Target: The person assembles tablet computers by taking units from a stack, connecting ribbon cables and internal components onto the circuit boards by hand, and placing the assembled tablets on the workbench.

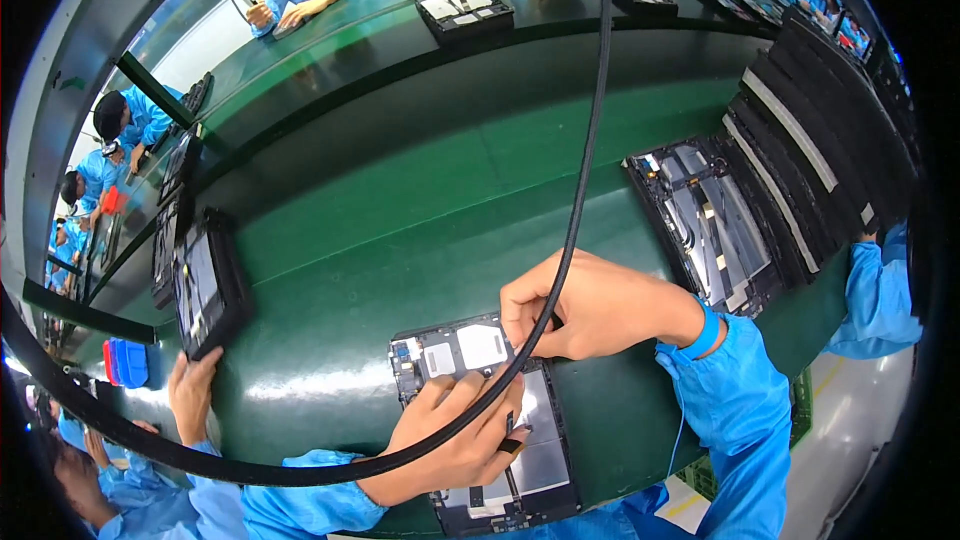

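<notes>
An opened tablet (545, 430) lies on the green bench in front of me, its internal boards, silver plates and dark ribbon cables exposed. My left hand (440, 440) rests over its middle with curled fingers; a small black strip shows by the fingertips, and what they pinch is unclear. At the tablet's upper right edge, my right hand (610, 305) has thumb and fingers pinched together. Whatever lies between them is hidden. A blue wrist band (708, 332) with a thin cord circles my right wrist.
A black cable (590, 130) loops across the view, close up. Another opened tablet (715, 225) lies at right beside stacked black foam trays (800, 140). At left, a co-worker's hand (192, 395) touches a tablet unit (205, 285). A conveyor with tablets (465, 10) runs along the back.
</notes>
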`<state>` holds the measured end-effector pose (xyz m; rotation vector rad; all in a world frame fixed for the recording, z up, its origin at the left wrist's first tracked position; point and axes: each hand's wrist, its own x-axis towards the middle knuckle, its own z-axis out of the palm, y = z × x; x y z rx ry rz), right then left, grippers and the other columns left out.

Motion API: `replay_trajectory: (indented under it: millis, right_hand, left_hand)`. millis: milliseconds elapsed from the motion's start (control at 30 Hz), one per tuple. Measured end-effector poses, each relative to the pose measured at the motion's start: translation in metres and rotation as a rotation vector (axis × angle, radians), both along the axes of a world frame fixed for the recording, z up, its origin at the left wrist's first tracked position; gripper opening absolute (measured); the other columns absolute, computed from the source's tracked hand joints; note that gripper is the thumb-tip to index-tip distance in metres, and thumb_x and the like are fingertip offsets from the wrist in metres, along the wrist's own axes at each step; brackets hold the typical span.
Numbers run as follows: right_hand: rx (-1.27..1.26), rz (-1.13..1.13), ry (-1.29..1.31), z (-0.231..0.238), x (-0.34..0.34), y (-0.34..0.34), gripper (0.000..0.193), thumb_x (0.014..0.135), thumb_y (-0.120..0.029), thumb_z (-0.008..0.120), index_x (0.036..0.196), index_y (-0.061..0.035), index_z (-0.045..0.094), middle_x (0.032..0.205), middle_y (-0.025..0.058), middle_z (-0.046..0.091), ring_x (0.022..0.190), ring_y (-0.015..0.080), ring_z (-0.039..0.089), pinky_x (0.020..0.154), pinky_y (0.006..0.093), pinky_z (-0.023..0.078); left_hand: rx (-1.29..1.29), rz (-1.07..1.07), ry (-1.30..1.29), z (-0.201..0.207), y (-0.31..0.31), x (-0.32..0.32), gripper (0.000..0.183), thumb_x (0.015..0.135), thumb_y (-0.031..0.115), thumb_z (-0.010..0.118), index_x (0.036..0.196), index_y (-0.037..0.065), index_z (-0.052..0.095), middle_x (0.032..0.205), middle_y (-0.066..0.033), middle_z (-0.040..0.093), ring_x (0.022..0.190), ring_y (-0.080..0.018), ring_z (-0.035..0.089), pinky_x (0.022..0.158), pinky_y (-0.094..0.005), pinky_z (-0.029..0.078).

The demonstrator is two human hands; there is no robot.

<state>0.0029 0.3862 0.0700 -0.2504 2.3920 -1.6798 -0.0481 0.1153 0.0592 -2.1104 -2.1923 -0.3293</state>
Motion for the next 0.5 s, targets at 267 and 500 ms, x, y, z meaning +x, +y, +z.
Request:
replay_trajectory:
  millis: [267,500]
  right_hand:
    - [0.007,-0.035,0.131,-0.017,-0.008,-0.012,0.007,0.083,0.001,0.079,0.089,0.0007,0.077,0.079,0.0116,0.072,0.064,0.0209,0.057,0.06,0.0382,0.045]
    - [-0.029,-0.065,0.175,-0.026,-0.007,-0.015,0.009,0.081,-0.002,0.083,0.088,0.0,0.078,0.081,0.0093,0.071,0.062,0.0196,0.052,0.058,0.038,0.041]
  left_hand:
    - [0.016,0.029,-0.003,-0.004,-0.005,-0.001,0.062,0.08,0.033,0.082,0.134,0.004,0.077,0.138,-0.0089,0.073,0.104,-0.0249,0.067,0.086,-0.0387,0.056]
    - [0.017,-0.015,-0.01,-0.006,-0.009,-0.006,0.06,0.079,0.028,0.08,0.133,0.002,0.077,0.137,-0.0083,0.074,0.102,-0.0237,0.067,0.087,-0.0373,0.056]
